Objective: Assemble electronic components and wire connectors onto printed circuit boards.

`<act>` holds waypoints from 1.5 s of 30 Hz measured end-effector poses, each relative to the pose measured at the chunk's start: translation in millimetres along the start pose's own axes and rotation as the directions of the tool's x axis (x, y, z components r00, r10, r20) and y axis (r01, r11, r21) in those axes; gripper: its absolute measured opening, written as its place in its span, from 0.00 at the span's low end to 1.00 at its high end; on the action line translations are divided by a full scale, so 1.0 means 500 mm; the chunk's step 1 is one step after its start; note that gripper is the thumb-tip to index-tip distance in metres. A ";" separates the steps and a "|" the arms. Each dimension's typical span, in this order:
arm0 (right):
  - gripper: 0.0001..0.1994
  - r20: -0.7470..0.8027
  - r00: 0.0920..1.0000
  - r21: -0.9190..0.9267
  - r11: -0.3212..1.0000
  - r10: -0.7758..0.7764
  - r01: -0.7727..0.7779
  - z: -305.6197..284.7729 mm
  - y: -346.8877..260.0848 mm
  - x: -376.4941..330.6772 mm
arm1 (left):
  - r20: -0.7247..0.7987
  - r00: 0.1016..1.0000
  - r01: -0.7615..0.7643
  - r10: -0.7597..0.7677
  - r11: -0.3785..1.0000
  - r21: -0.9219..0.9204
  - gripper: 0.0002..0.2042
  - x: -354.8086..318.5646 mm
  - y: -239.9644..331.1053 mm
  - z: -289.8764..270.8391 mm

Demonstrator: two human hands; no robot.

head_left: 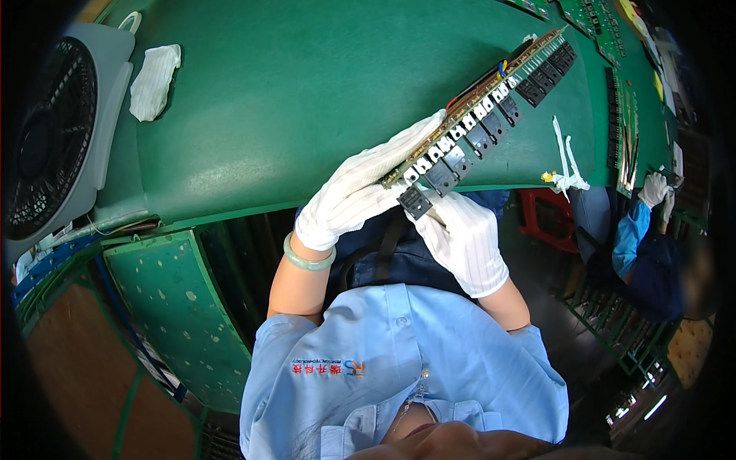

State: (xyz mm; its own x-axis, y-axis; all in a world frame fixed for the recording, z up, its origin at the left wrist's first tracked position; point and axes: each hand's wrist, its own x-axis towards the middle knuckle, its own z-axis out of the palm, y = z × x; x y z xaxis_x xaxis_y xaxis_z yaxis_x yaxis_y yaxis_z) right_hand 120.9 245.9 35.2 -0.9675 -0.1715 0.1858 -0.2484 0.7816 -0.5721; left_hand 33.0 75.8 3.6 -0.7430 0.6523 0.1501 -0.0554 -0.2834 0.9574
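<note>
A long, narrow circuit board (465,125) is tilted on edge above the front of the green table, its upper end pointing to the far right. Along its side runs a row of white parts and flat black components (441,178). My left hand (349,188), in a white striped glove, is closed round the board's near end, with its fingers stretching along the back. Gloved too, my right hand (466,239) is closed at the lowest black component (415,202). Its fingertips are partly hidden there, so the exact grip is unclear.
A grey fan (57,138) stands at the left of the green table (253,84), near a folded white glove (155,83). White strips (568,165) lie at the right table edge. More circuit boards (627,130) lie farther right, where a co-worker's gloved hand (654,190) shows.
</note>
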 end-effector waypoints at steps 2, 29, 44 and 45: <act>0.06 -0.016 1.000 0.024 1.000 -0.004 0.005 0.001 -0.001 0.000 | -0.009 1.000 0.015 -0.015 0.999 -0.042 0.34 0.000 -0.001 0.001; 0.06 0.045 0.998 -0.008 0.999 -0.038 0.038 -0.006 -0.001 0.007 | -0.005 1.000 0.015 -0.015 1.000 0.004 0.34 0.001 0.005 -0.001; 0.06 -0.013 0.998 -0.007 0.998 0.060 -0.061 0.001 -0.006 -0.003 | 0.025 0.997 -0.074 0.074 0.997 0.001 0.32 -0.003 -0.008 -0.006; 0.07 -0.016 0.999 -0.002 0.999 0.045 -0.045 0.001 -0.006 -0.003 | 0.016 0.999 -0.040 0.041 0.997 -0.073 0.30 -0.002 -0.010 -0.006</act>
State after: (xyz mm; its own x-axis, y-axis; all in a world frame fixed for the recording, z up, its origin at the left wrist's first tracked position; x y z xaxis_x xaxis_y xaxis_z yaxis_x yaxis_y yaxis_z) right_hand 123.0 243.5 36.0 -0.9768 -0.1262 0.1729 -0.2044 0.7899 -0.5781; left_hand 32.1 74.3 -2.0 -0.7338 0.6513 0.1931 -0.0741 -0.3593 0.9303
